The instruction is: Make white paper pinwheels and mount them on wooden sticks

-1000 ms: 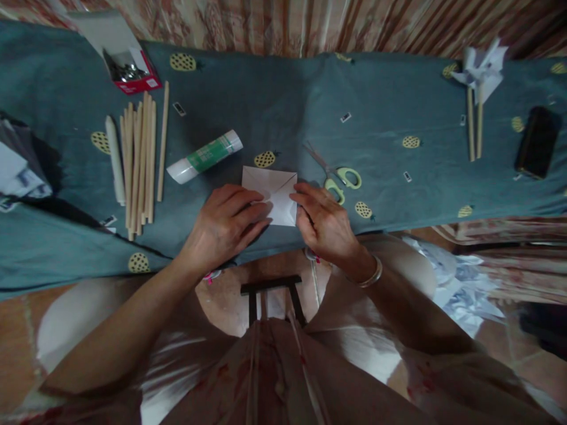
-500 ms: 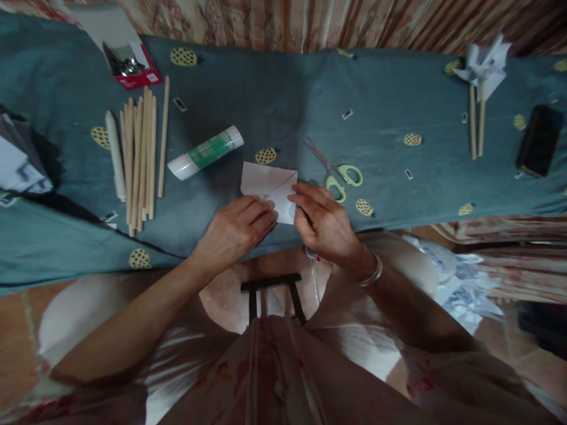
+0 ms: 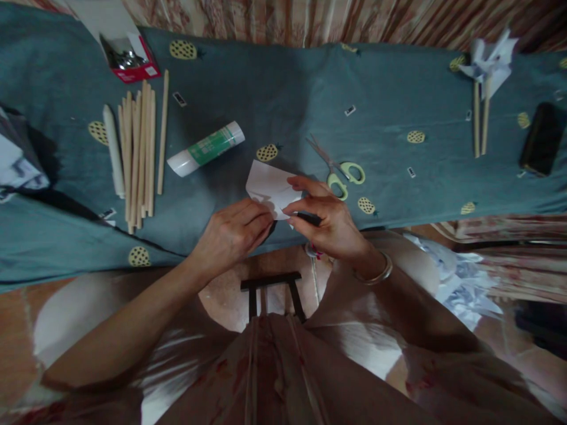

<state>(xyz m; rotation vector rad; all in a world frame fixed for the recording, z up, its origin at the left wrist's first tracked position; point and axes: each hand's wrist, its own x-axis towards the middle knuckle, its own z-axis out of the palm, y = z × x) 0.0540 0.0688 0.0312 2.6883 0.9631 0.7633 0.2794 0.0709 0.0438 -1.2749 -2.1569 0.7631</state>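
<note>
A white piece of paper (image 3: 271, 184) is tilted between both hands near the front edge of the table. My left hand (image 3: 239, 229) pinches its lower left part, with fingers pressed together. On the paper's right side, my right hand (image 3: 325, 215) grips the edge, thumb and fingers curved around it. Just behind the right hand lie scissors (image 3: 337, 172) with light green handles, blades slightly apart. A glue stick (image 3: 207, 149) with a green label rests to the left of the paper. The underside of the paper is hidden.
Several wooden sticks (image 3: 139, 153) lie at left beside a pale candle-like rod (image 3: 114, 150). Behind them stands an open red box (image 3: 137, 72) of small metal pieces. At right are paper pinwheels (image 3: 492, 65) on sticks and a dark phone (image 3: 541, 140). White papers (image 3: 20, 165) sit far left.
The paper has turned and lifted at the right. My right hand's fingers have spread and shifted around its right edge. The left hand has stayed nearly in place.
</note>
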